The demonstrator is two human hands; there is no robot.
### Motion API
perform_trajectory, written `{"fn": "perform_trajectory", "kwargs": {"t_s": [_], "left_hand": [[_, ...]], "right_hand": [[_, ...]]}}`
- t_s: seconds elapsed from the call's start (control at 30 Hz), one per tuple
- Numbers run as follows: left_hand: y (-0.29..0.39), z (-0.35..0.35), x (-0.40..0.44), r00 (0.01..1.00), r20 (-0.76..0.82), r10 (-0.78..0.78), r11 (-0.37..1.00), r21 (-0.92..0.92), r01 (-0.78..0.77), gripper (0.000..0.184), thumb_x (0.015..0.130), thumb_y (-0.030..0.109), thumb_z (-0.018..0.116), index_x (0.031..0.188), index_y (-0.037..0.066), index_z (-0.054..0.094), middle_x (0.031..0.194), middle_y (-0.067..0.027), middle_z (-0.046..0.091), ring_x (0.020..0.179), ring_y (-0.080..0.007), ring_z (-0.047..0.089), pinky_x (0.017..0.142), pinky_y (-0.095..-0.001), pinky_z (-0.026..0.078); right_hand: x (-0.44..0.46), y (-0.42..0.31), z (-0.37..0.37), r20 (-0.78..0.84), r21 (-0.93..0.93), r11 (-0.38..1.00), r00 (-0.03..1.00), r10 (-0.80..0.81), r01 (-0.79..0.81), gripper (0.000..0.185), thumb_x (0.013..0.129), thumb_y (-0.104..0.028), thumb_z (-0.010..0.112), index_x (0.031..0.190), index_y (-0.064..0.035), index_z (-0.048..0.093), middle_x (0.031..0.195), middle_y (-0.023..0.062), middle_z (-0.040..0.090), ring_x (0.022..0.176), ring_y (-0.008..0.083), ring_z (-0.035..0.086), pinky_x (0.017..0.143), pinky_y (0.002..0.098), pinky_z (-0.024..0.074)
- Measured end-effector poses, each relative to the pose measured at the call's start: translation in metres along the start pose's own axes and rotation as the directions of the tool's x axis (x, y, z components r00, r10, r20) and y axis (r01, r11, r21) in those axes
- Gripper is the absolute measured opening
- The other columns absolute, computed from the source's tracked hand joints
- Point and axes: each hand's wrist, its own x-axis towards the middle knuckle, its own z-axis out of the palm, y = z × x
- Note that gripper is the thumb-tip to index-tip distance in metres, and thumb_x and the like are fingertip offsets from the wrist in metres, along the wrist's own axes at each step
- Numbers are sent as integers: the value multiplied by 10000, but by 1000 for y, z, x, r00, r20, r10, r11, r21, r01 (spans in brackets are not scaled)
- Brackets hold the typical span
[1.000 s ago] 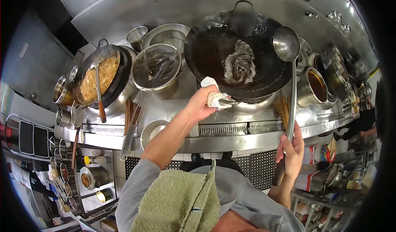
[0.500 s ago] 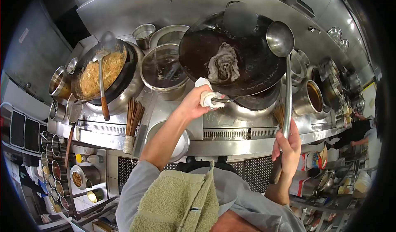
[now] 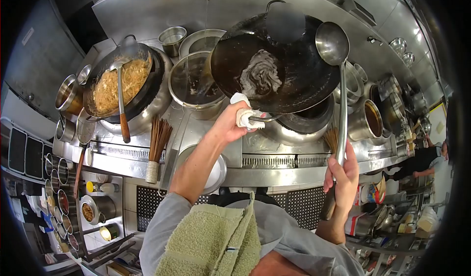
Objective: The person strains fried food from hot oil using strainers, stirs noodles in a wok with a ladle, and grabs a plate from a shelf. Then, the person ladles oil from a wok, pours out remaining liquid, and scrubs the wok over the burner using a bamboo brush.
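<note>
My left hand [image 3: 232, 123] is closed round the looped handle of a large black wok [image 3: 301, 77], with a folded white cloth [image 3: 244, 117] between palm and metal. The wok is tilted above a burner ring [image 3: 306, 121]. A patch of greyish-white foamy liquid [image 3: 261, 74] swirls at its left side. In my right hand [image 3: 344, 178] is a long-handled steel ladle [image 3: 332, 44], gripped by its dark handle end. The ladle's bowl is over the wok's right rim; whether it touches cannot be made out.
At left, a second wok [image 3: 88, 92] holds noodles [image 3: 120, 87] and another ladle [image 3: 121, 99]. A round pot [image 3: 196, 104] stands between the woks. A bamboo brush [image 3: 158, 146] lies at the counter edge. Right is a pot of brown sauce [image 3: 374, 119]. Another person [image 3: 424, 163] stands far right.
The foamy liquid has swirled and shifted slightly left in the wok. A thin stream now shows under the back faucet. Both hands keep their grips.
</note>
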Motion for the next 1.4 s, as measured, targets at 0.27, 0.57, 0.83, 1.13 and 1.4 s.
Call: {"fn": "perform_trajectory", "kwargs": {"t_s": [0.27,0.57,0.83,1.13,1.4], "left_hand": [[3,-4,0,999,35,-9,999,-35,10,119,805,119,471,921,99,448,949,-269,626,696,-317,630,475,-359,480],[2,-3,-2,997,72,-6,999,-47,10,152,816,136,465,951,67,480,911,-220,654,733,-294,656,544,-376,521],[1,-4,-2,998,61,-1,998,-56,4,174,820,147,471,963,51,500,934,-218,651,745,-295,659,532,-375,519],[-2,-10,0,993,115,-13,993,-115,27,156,817,157,476,916,43,516,960,-237,640,710,-303,646,518,-365,519],[-4,-13,0,990,139,-17,985,-168,40,186,812,152,473,934,28,539,966,-230,636,700,-285,638,482,-356,512]], "right_hand": [[1,-5,5,17,-12,1000,1000,-10,10,584,866,-18,496,1403,35,272,632,5,476,387,44,386,323,189,363],[2,-9,8,43,29,999,999,-17,16,622,843,23,491,1409,64,236,739,33,493,406,52,430,335,182,358],[2,-12,9,55,41,999,998,-27,24,623,850,18,505,1410,64,235,753,36,497,410,53,430,338,183,362],[-1,-19,16,51,64,996,997,-58,55,623,858,4,524,1409,63,240,782,39,507,422,53,434,348,182,362],[-4,-28,26,87,77,993,992,-91,85,619,860,0,520,1407,68,237,793,47,521,427,56,447,349,186,364]]}}
